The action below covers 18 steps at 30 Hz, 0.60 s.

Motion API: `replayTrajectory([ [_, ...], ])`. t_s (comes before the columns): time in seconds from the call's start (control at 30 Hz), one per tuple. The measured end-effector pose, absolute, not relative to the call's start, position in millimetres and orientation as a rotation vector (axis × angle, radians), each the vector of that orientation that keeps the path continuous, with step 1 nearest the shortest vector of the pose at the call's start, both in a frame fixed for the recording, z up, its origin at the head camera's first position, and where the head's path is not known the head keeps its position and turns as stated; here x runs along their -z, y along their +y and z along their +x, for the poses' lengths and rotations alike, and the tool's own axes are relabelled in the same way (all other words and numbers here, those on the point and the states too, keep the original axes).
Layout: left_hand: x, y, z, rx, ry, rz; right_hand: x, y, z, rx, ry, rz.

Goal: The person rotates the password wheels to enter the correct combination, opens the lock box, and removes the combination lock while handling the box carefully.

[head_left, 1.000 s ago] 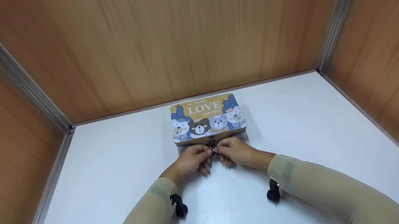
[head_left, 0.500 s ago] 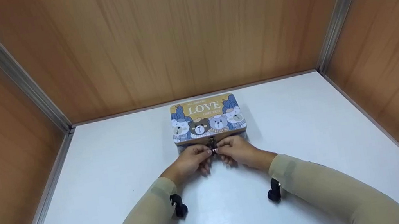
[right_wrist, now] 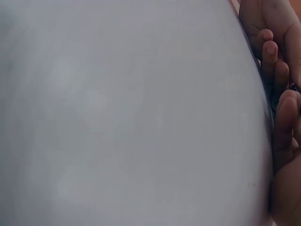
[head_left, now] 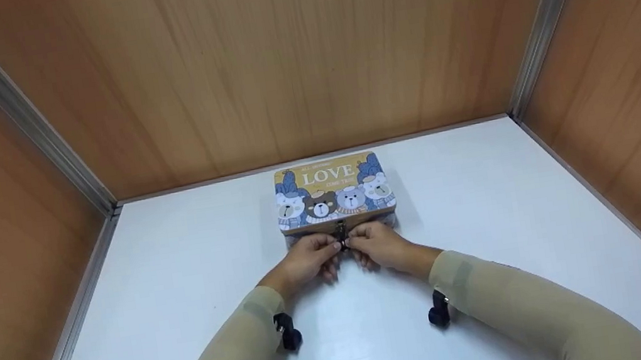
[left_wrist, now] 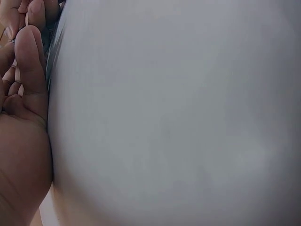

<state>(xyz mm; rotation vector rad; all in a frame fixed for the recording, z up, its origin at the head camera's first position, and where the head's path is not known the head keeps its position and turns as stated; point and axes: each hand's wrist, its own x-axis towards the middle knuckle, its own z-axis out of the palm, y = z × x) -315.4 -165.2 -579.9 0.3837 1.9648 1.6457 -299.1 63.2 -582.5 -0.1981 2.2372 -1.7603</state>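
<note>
A rectangular tin box (head_left: 328, 190) with bears and the word LOVE on its lid lies closed near the back of the table. From the clasp (head_left: 341, 226) on its front hangs a small dark metal lock (head_left: 343, 244), mostly covered by fingers. My left hand (head_left: 308, 257) pinches the lock from the left between thumb and finger. Opposite it, my right hand (head_left: 382, 243) pinches at the lock's right side; whether a key is between those fingertips is hidden. In the right wrist view a dark bit of the lock (right_wrist: 294, 87) shows between the two hands.
The white table (head_left: 178, 246) spreads around the box on both sides and in front. A wood-grain panel (head_left: 302, 55) rises close behind the box, with side panels left and right. Black wrist cameras hang under both sleeves.
My right hand shifted slightly right and up, then back left and down to the lock. The left hand and the box have stayed in place.
</note>
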Motion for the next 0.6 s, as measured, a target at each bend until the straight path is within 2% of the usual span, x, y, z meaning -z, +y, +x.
replayTrajectory([
  [0.6,579.3,-165.6,-314.9,-1.659,1.958,0.389,582.0,69.2,-302.4,1.842,2.135,-0.128],
])
